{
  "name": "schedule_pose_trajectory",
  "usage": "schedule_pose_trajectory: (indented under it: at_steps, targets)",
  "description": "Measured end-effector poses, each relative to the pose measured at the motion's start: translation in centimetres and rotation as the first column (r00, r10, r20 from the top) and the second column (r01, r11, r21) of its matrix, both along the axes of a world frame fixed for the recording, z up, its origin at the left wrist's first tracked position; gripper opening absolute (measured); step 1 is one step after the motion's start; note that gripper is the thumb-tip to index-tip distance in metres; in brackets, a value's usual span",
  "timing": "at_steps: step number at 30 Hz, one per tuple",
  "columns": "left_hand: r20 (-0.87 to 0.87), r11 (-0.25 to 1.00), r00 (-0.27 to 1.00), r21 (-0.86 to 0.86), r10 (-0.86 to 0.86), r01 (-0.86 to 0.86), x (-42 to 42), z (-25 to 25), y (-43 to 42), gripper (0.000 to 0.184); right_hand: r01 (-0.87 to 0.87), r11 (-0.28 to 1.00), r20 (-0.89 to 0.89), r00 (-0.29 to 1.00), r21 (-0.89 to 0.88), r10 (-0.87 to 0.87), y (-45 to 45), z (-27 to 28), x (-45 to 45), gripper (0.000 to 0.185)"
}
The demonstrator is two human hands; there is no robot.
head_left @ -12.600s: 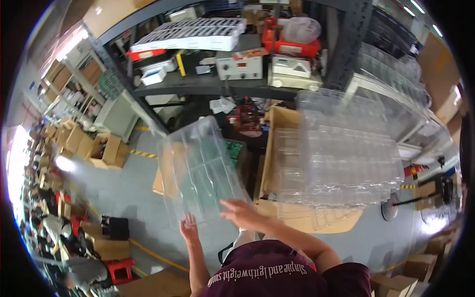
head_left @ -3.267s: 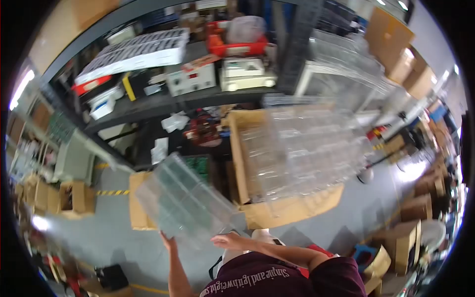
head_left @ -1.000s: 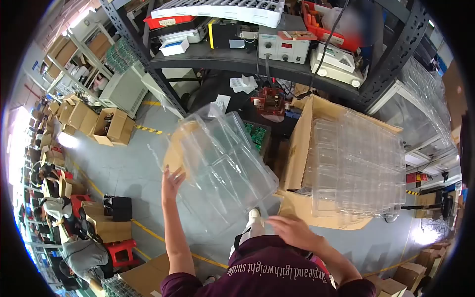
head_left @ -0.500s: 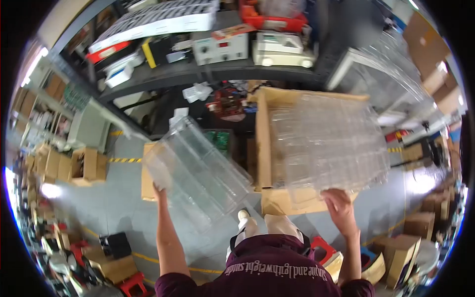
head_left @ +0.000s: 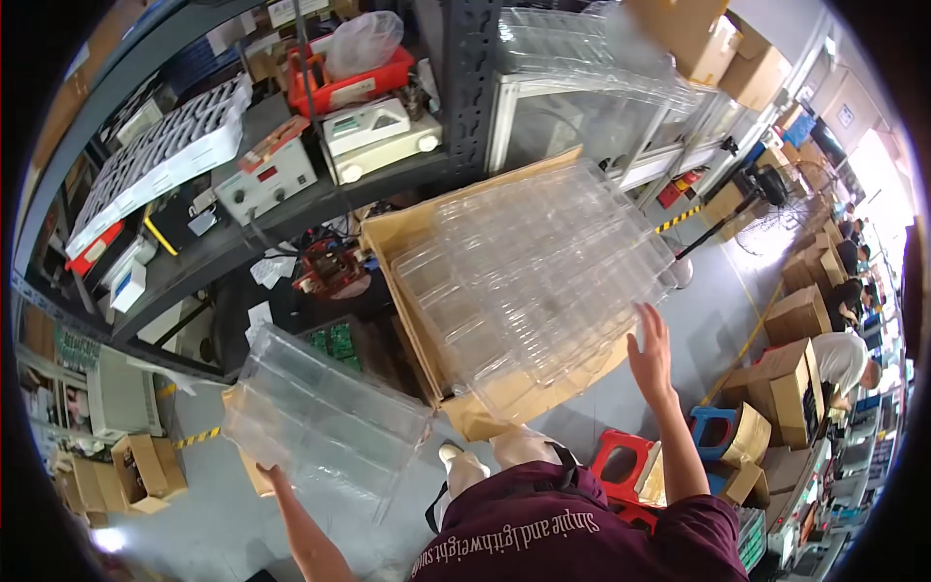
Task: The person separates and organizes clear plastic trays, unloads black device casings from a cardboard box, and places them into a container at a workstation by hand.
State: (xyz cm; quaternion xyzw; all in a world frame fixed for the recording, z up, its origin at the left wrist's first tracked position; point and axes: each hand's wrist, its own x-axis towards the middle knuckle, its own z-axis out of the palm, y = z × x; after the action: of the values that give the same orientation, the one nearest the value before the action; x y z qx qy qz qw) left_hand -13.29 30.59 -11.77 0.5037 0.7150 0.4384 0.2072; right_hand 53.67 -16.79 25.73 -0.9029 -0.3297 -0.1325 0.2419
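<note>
Okay, so the left hand (head_left: pixel 274 477) has its fingers hooked on the near long side of a clear plastic tray (head_left: pixel 325 412), out ahead of it and to its right. The tray's long axis slants from far left to near right, the near end pointing at the person's knees. Right hand (head_left: pixel 654 354) is spread wide, at the near edge of a stack of trays (head_left: pixel 543 281) over a cardboard box (head_left: pixel 472 417); can't tell if it's touching. Green boards (head_left: pixel 337 341) sit beyond the left hand's tray.
</note>
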Motion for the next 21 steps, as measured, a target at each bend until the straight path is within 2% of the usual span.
schedule_pose_trajectory:
  at_steps: [1, 2, 3, 5, 7, 8, 10, 11, 14, 15, 16, 17, 19, 20, 21]
  targets:
    - [0.007, 1.0, 1.0, 0.002, -0.012, 0.012, 0.3, -1.4, 0.7, 0.068, -0.031, 0.993, 0.061, 0.997, -0.118, 0.038, 0.7, 1.2, -0.4, 0.046]
    - [0.06, 0.996, 0.998, -0.09, 0.014, -0.008, -0.7, -1.3, -0.9, 0.068, -0.047, 0.982, 0.084, 0.994, -0.182, 0.064, 0.4, 0.2, 0.4, 0.041]
    - [0.107, 0.983, 0.993, -0.182, 0.048, -0.028, -1.2, -1.3, -1.2, 0.068, -0.042, 0.983, 0.092, 0.994, -0.178, 0.059, 0.1, -0.4, 1.1, 0.041]
    - [0.179, 0.929, 0.973, -0.362, 0.144, -0.071, -1.0, -1.0, -1.2, 0.067, -0.102, 0.974, -0.053, 0.994, -0.2, 0.093, 0.0, -1.2, 1.8, 0.037]
    - [0.227, 0.842, 0.939, -0.53, 0.259, -0.104, -0.7, 1.3, -2.9, 0.067, -0.103, 0.972, -0.049, 0.994, -0.212, 0.095, 0.4, -0.1, 1.2, 0.038]
    - [0.223, 0.843, 0.938, -0.525, 0.266, -0.115, -0.1, 2.8, -4.0, 0.067, -0.089, 0.977, 0.013, 0.996, -0.194, 0.093, 0.5, 0.1, 0.9, 0.036]
    - [0.324, 0.809, 0.928, -0.586, 0.186, 0.043, 1.3, 5.4, -6.5, 0.064, -0.103, 0.982, 0.125, 0.984, -0.157, 0.123, 0.9, 1.0, 0.2, 0.036]
    - [0.316, 0.811, 0.93, -0.584, 0.189, 0.033, 1.5, 6.0, -7.6, 0.064, -0.109, 0.982, 0.116, 0.985, -0.154, 0.127, 1.4, 1.7, -0.4, 0.036]
    - [0.461, 0.875, 0.874, -0.474, 0.152, 0.098, 2.6, 7.4, -10.3, 0.062, -0.205, 0.963, 0.07, 0.973, -0.174, 0.22, 1.8, 2.5, -1.3, 0.038]
    - [0.458, 0.877, 0.876, -0.471, 0.147, 0.099, 2.3, 7.4, -10.4, 0.062, -0.232, 0.959, 0.009, 0.972, -0.161, 0.237, 1.7, 2.4, -1.3, 0.037]
    - [0.483, 0.869, 0.873, -0.459, 0.07, 0.184, 1.8, 7.3, -10.9, 0.065, -0.26, 0.954, -0.051, 0.966, -0.147, 0.255, 1.6, 2.3, -1.3, 0.036]
    - [0.506, 0.854, 0.863, -0.446, -0.005, 0.267, 1.3, 7.3, -11.5, 0.068, -0.259, 0.955, -0.055, 0.966, -0.146, 0.254, 1.8, 2.3, -1.6, 0.036]
    - [0.511, 0.861, 0.86, -0.441, 0.007, 0.255, 1.1, 7.4, -11.8, 0.066, -0.314, 0.948, -0.02, 0.949, -0.051, 0.314, 3.3, 2.8, -2.7, 0.033]
    - [0.52, 0.865, 0.854, -0.435, 0.013, 0.251, 1.3, 7.3, -11.4, 0.064, -0.401, 0.905, 0.066, 0.908, -0.144, 0.413, 4.1, 1.8, -2.7, 0.029]
    - [0.526, 0.859, 0.851, -0.43, -0.013, 0.279, 1.4, 7.1, -11.0, 0.064, -0.432, 0.902, 0.003, 0.902, -0.013, 0.432, 5.9, 1.9, -3.7, 0.022]
